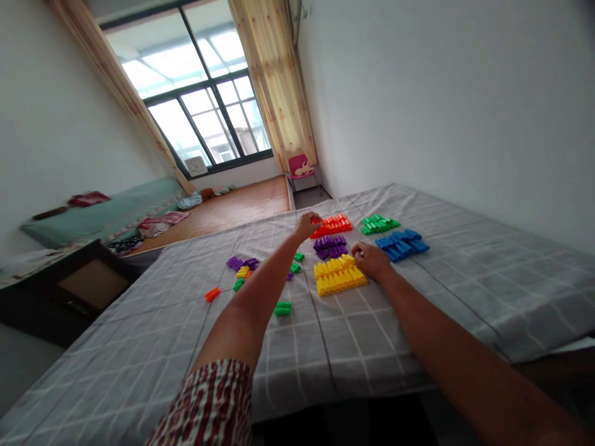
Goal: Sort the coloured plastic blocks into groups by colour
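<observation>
Small plastic pieces that look like clothes pegs lie in groups by colour on the grey checked cloth. My left hand (307, 227) is at the left end of the orange pegs (333, 225), its fingers closed on an orange peg at that end. My right hand (370, 260) is curled beside the yellow pegs (340, 276), fingertips drawn together; what they hold, if anything, is hidden. Purple pegs (331, 246) sit between the orange and yellow groups. Blue pegs (402, 245) and green pegs (380, 223) lie to the right.
Loose mixed pegs (242, 265) are left of my left forearm, with an orange pair (212, 294) and a green pair (282, 308) nearer me. The checked cloth (372, 347) covers the surface up to the white wall (446, 111). A pink chair (300, 166) stands beyond.
</observation>
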A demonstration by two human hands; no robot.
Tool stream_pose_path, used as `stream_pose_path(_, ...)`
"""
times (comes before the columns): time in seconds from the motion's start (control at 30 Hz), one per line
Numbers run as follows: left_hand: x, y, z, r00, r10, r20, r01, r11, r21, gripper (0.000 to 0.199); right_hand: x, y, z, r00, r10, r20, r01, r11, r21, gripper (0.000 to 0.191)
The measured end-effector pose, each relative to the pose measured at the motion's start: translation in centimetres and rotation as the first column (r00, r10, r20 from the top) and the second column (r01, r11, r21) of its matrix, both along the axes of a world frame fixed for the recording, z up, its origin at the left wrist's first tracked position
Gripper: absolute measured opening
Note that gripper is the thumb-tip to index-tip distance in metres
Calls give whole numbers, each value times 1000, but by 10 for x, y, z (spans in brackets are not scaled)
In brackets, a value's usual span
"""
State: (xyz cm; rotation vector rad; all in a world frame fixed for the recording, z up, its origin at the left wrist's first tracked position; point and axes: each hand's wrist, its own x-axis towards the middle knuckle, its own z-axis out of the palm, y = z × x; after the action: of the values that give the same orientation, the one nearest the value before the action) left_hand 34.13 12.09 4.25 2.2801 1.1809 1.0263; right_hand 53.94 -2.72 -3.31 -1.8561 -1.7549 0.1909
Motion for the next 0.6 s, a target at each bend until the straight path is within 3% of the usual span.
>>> stream_pose_path(0.1, 21, 17, -1, 995, -34, -91, 43, 995, 95, 17, -1, 0, 1, 1000, -14, -1, 14, 1000, 0, 19)
stream_pose_path(0.3, 42, 35, -16, 972, -18, -233, 29, 999, 45, 16, -2, -3, 5, 1000, -3, -8, 3, 1000, 18, 20)
stream_pose_path(0.43, 38, 38, -23, 949, 1, -314, 8, 1000, 27, 22, -2, -2, 5, 1000, 3, -3, -3, 1000, 19, 21)
stream_pose_path(0.6, 12, 15, -21, 968, 76, -239, -29, 980, 196, 28, -1, 0, 3, 1000, -15, -1, 15, 1000, -5, 21)
